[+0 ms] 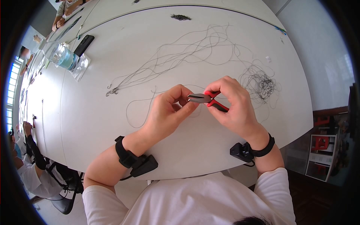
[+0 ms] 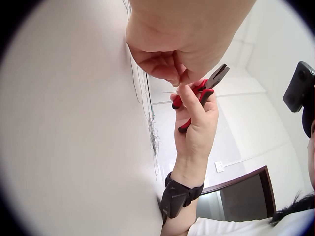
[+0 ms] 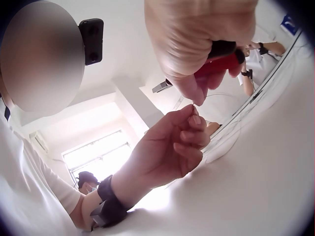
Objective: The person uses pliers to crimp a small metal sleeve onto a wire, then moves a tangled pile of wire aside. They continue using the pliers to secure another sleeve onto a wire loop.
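Note:
In the head view, my right hand grips pliers with red and black handles, their metal nose pointing left. Close beside the nose, my left hand holds its thumb and forefinger together. The right wrist view shows those fingertips pinching a thin line, right at the right hand's fingertips; the pinched end is mostly hidden. A loose loop of line lies on the table by the left hand. Beyond the hands stretches a bundle of long lines, with small hooks gathered at its left end.
A tangled heap of line lies right of the hands on the white table. Farther off are a dark clump, a black phone and a plastic bottle. Other people sit along the left side.

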Motion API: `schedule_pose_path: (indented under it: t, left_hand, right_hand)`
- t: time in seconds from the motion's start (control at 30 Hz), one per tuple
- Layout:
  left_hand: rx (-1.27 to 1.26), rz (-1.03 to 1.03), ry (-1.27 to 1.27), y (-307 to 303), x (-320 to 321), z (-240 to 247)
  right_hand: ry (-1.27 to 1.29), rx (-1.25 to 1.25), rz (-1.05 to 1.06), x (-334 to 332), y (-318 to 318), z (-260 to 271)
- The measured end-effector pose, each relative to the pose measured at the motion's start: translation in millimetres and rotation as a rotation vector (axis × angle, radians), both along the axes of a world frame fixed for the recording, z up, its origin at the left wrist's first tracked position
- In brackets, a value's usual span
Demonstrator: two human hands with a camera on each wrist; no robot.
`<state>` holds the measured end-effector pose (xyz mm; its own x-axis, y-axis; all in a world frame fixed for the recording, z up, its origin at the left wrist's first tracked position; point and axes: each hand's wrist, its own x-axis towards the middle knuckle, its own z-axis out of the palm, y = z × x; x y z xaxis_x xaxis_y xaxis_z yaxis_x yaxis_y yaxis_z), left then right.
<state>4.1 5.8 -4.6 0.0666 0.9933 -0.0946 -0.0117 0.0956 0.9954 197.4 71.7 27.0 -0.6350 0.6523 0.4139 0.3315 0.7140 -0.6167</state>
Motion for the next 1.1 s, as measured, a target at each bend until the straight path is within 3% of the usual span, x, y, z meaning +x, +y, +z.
schedule_pose_path:
  t: [0.07,0.13,0.23,0.37,0.43,0.53,0.73,1.1]
  left_hand:
    - [0.008,0.006,0.061,0,1,1]
    - [0.239,0.062,0.22,1,5,0]
    - [0.339,0.053,0.3,1,3,-4]
    - [0.294,0.058,0.273,-1,2,-4]
    - [0.134,0.039,0.11,-1,1,-7]
    - [0.01,0.039,-0.075,-2,2,-5]
    - [0.003,0.04,-0.075,0,2,-5]
    - [0.09,0.052,0.013,2,1,-9]
  right_hand:
    - [-0.008,-0.038,-0.002,0,-1,2]
    - [0.045,-0.38,-0.022,1,-1,5]
    - [0.078,-0.567,-0.003,3,1,6]
    - [0.041,-0.356,-0.016,1,-1,3]
    - [-0.076,0.028,0.017,0,-2,6]
    - [-0.023,-0.065,-0.005,0,0,-1]
    - [0.019,-0.285,-0.034,1,0,-3]
    - [0.047,-0.367,-0.018,1,1,2]
